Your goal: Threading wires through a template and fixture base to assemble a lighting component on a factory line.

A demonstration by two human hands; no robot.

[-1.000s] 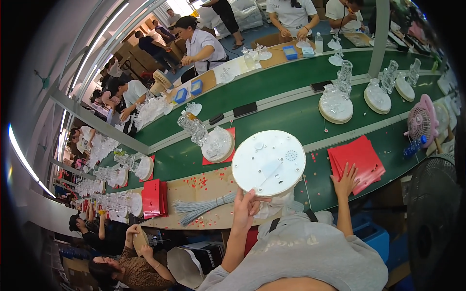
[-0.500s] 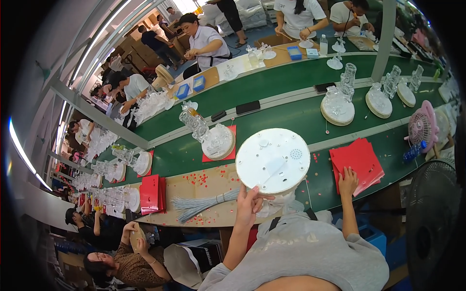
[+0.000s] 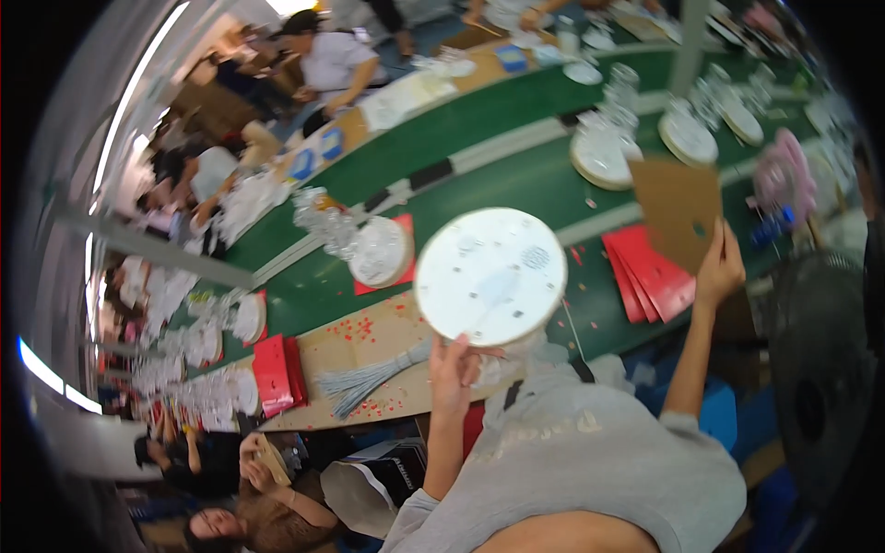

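My left hand [image 3: 452, 373] grips the near rim of a round white base [image 3: 489, 276], its flat face with small holes and a speaker-like dot patch turned toward me. In my right hand [image 3: 721, 267], pinched at the lower right corner, is a brown card [image 3: 678, 207] with a small hole near that corner. The card is raised above a fanned stack of red cards [image 3: 636, 276] on the green bench. Below the base, clear plastic wrap [image 3: 498, 370] shows in part.
A bundle of grey wire ties [image 3: 369, 378] and red bits lie on cardboard at left, beside upright red cards [image 3: 277, 373]. Bases with clear figures [image 3: 383, 253] line the belt [image 3: 516, 166]. A pink fan [image 3: 782, 175] and a black fan [image 3: 820, 387] stand at right. Co-workers sit around.
My right hand has lifted a card off the red stack, its brown side now showing. The base in my left hand has shifted slightly left and up as the view moved.
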